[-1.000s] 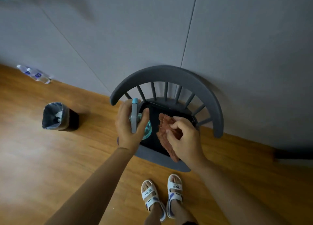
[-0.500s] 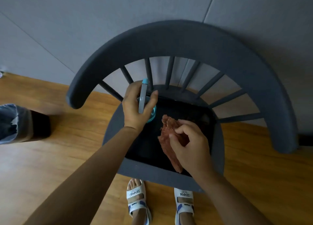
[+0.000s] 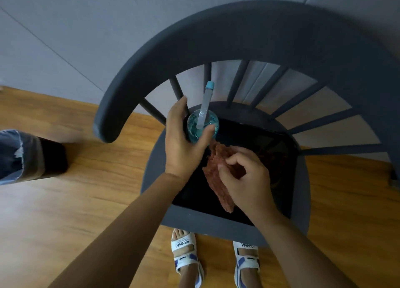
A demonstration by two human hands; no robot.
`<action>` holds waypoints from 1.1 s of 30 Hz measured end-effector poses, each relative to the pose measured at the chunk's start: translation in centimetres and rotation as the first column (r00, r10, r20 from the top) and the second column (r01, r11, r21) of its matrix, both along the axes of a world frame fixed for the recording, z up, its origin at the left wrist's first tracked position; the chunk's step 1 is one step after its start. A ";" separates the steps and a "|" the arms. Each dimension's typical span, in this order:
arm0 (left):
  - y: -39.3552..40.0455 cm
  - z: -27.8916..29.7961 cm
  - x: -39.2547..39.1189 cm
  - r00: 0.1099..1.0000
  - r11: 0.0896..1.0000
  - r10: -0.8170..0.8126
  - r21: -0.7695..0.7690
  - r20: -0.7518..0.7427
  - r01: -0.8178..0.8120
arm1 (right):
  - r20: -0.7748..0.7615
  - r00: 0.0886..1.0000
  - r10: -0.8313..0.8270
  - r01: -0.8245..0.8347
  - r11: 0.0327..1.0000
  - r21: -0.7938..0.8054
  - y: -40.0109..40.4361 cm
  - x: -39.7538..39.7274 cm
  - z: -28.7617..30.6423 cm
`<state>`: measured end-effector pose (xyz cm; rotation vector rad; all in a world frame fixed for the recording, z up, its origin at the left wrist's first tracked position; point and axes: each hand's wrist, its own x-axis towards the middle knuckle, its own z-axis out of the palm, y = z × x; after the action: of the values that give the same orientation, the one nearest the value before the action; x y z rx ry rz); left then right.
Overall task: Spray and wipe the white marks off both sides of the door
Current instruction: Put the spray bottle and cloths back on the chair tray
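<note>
Two hands, one spray bottle, one cloth, over one chair.
We count one spray bottle (image 3: 202, 123), teal, gripped round its body by our left hand (image 3: 184, 143), and one reddish-brown cloth (image 3: 220, 173) pinched by our right hand (image 3: 246, 179); both sit above a black tray (image 3: 270, 157) on the dark grey chair (image 3: 249, 34). Two white sandals (image 3: 186, 251) stand on the wooden floor (image 3: 75, 201); one lined bin (image 3: 26, 155) at left; grey panelled wall (image 3: 86, 17) behind.

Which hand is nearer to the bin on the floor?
Left. The left hand grips the spray bottle at the chair's left side, towards the bin. The right hand pinches the reddish cloth further right, over the black tray.
</note>
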<state>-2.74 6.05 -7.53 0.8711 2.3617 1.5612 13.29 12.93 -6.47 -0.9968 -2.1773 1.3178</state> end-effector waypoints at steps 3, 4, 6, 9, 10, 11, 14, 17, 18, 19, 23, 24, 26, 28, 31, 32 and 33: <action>-4.3 0.3 4.0 0.971 0.994 0.085 0.044 0.225 -0.097 | -0.036 0.999 0.033 -0.036 0.995 -0.098 -0.3 -0.8 0.1; -5.4 0.5 4.7 0.930 0.999 0.036 0.014 0.367 -0.044 | -0.041 0.998 0.046 -0.050 0.991 -0.122 -0.6 -1.1 0.1; -6.9 0.3 5.1 0.790 0.996 -0.041 -0.033 0.611 0.078 | -0.041 0.995 0.089 -0.093 0.988 -0.125 -1.4 -1.8 -0.2; -7.8 0.0 4.1 0.657 0.998 -0.002 -0.036 0.754 0.045 | -0.013 0.986 0.164 -0.164 0.977 -0.139 -2.2 -2.6 -1.0; -8.1 -0.2 3.8 0.619 1.000 -0.014 0.001 0.786 0.021 | -0.007 0.983 0.182 -0.180 0.968 -0.174 -2.3 -2.7 -1.1; -8.3 -0.5 3.5 0.573 0.999 -0.033 0.044 0.819 -0.005 | -0.014 0.981 0.193 -0.191 0.954 -0.231 -2.4 -2.8 -1.1; -8.7 -1.3 2.7 0.456 0.987 -0.099 0.147 0.884 -0.071 | -0.027 0.987 0.155 -0.154 0.916 -0.370 -2.2 -3.1 -1.1; -8.7 -2.1 2.1 0.382 0.965 -0.185 0.242 0.905 -0.106 | 0.070 0.993 0.098 -0.047 0.848 -0.528 -1.9 -3.7 -1.2; -8.6 -2.2 2.0 0.383 0.962 -0.191 0.249 0.904 -0.108 | 0.078 0.994 0.073 -0.011 0.797 -0.603 -1.8 -3.9 -1.2; -8.6 -2.3 1.9 0.409 0.966 -0.173 0.234 0.896 -0.105 | 0.080 0.996 0.043 0.019 0.761 -0.648 -1.7 -4.1 -1.2; -9.2 -2.7 1.8 0.670 0.999 -0.021 0.045 0.742 -0.018 | 0.134 0.991 0.003 0.058 0.891 -0.450 -1.7 -3.8 -1.8; -9.4 -2.8 1.9 0.735 0.999 0.011 -0.036 0.678 0.018 | 0.153 0.988 -0.008 0.067 0.921 -0.383 -1.8 -3.8 -2.1; -9.8 -2.9 2.2 0.852 0.966 0.089 -0.254 0.515 0.053 | 0.170 0.985 -0.016 0.056 0.970 -0.236 -2.1 -3.8 -2.7; -10.0 -3.1 2.5 0.917 0.928 0.100 -0.368 0.386 0.053 | 0.174 0.985 0.018 -0.003 0.996 -0.085 -2.6 -4.0 -3.5; -10.4 -3.8 2.8 0.984 0.891 0.005 -0.447 0.177 0.076 | 0.181 0.976 0.118 -0.133 0.988 0.072 -3.3 -4.0 -5.0; -10.5 -4.1 2.8 0.996 0.850 -0.027 -0.522 0.086 0.068 | 0.201 0.967 0.156 -0.181 0.977 0.113 -3.5 -3.8 -5.6; -10.6 -4.3 2.8 0.997 0.797 -0.074 -0.602 -0.019 0.048 | 0.233 0.954 0.191 -0.228 0.963 0.143 -3.7 -3.7 -6.2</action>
<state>0.09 -4.51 -11.87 0.8082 2.5782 0.6697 9.61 9.24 -12.66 -0.8993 -2.5746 1.1313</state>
